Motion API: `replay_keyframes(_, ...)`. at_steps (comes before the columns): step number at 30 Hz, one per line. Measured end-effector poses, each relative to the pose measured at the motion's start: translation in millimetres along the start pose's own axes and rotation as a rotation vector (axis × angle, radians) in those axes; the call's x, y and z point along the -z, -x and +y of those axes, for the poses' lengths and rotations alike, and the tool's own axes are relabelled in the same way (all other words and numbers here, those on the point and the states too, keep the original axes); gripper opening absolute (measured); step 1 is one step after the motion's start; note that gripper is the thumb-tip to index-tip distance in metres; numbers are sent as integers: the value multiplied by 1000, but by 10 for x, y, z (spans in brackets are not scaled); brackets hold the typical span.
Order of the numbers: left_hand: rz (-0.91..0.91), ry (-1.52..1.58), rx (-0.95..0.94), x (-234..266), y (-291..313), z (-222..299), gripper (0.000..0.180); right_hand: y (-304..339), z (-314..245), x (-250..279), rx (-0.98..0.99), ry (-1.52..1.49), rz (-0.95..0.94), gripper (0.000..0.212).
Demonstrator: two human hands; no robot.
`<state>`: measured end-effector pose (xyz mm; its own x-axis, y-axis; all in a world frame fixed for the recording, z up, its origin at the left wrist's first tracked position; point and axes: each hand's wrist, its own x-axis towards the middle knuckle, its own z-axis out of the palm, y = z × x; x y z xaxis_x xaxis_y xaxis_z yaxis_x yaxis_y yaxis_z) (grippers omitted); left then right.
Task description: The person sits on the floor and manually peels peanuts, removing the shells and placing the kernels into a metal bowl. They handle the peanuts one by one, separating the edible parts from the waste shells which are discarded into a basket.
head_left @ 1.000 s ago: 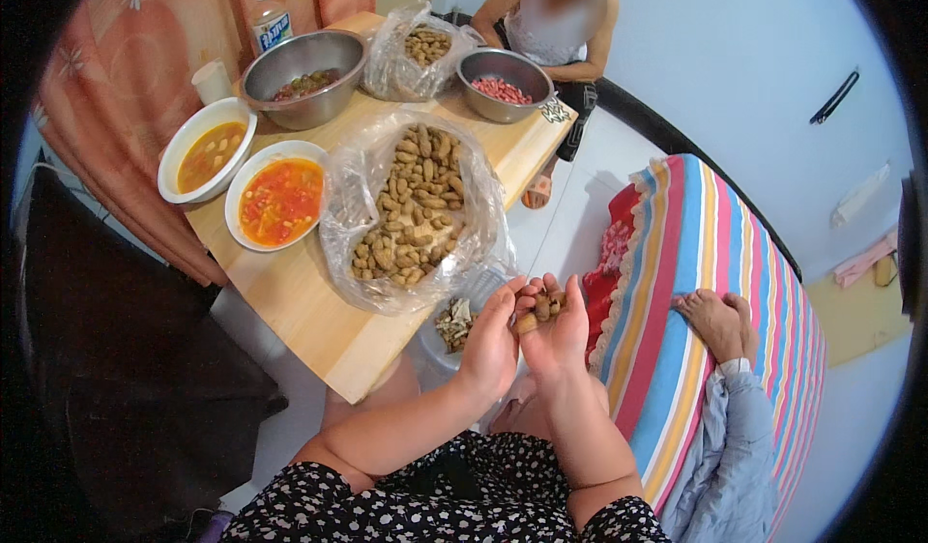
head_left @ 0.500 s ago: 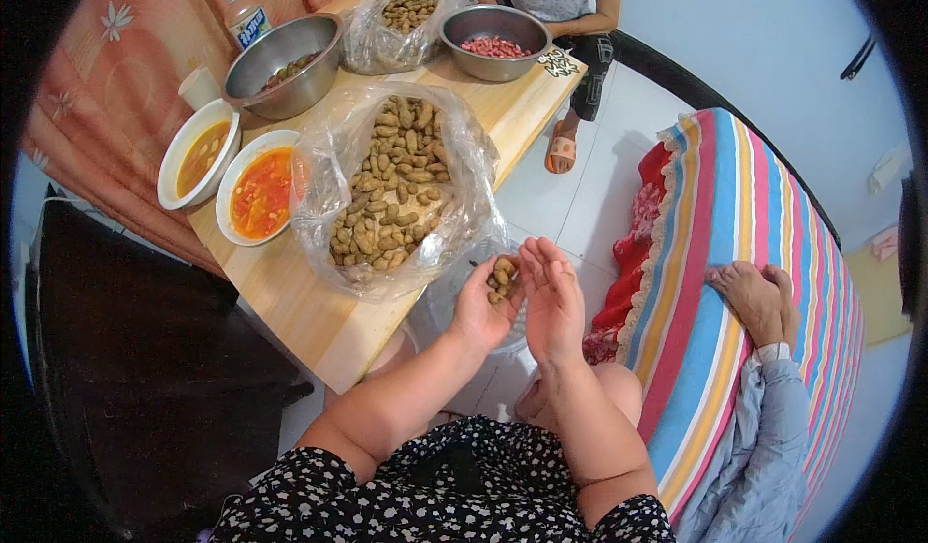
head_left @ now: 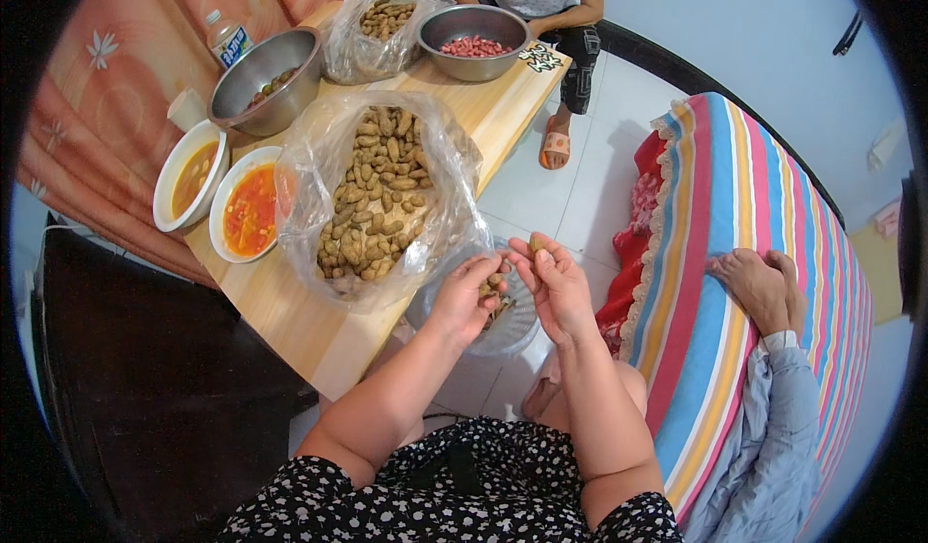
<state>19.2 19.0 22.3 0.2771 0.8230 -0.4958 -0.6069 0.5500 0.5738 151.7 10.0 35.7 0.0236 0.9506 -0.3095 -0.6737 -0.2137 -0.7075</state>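
Note:
Several unshelled peanuts (head_left: pixel 491 290) lie cupped in my left hand (head_left: pixel 464 301), its fingers curled about them. Between thumb and fingers, my right hand (head_left: pixel 561 296) pinches one peanut (head_left: pixel 536 242). Both hands hover close together above a translucent basin-like container (head_left: pixel 512 335), which they partly hide; bits of shell seem to lie in it. To the left of my hands, a clear plastic bag (head_left: pixel 300 243) sits open on the wooden table (head_left: pixel 319 340), with a heap of unshelled peanuts (head_left: pixel 372 195) inside.
Two white bowls of orange (head_left: pixel 215 200) and yellow food (head_left: pixel 158 200), a steel bowl (head_left: pixel 290 108) and a cup (head_left: pixel 187 110) stand on the left. Farther back are another peanut bag (head_left: pixel 362 59), a steel bowl (head_left: pixel 435 35) of pink kernels, and a seated person. A striped bed (head_left: pixel 696 282) with someone's feet lies right.
My right hand has gone from open beside the left hand to pinching one peanut. The left fingers have curled over the rest. The whole view has shifted slightly.

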Motion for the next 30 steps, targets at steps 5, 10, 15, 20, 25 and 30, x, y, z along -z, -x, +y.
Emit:
replay_keyframes(5,-32,-378,-141,-52,32,0,25,-27,10,202,98,516,-29,21)
replay_keyframes(10,-121,-573,-251,61,-52,-76,18,-5,40,215,201,683,-10,16)
replay_keyframes(15,-139,-390,17,-43,44,45,17,-12,-13,268,175,744,-52,23)
replay_keyframes(20,-169,-440,-10,-12,37,11,18,3,-45,245,179,616,-132,25)
replay_keyframes(25,-142,-622,-360,13,-31,-69,11,-29,6,259,173,640,-77,25)
replay_keyframes(30,-117,-852,-475,-52,57,9,14,-2,-65,228,163,701,-53,25)
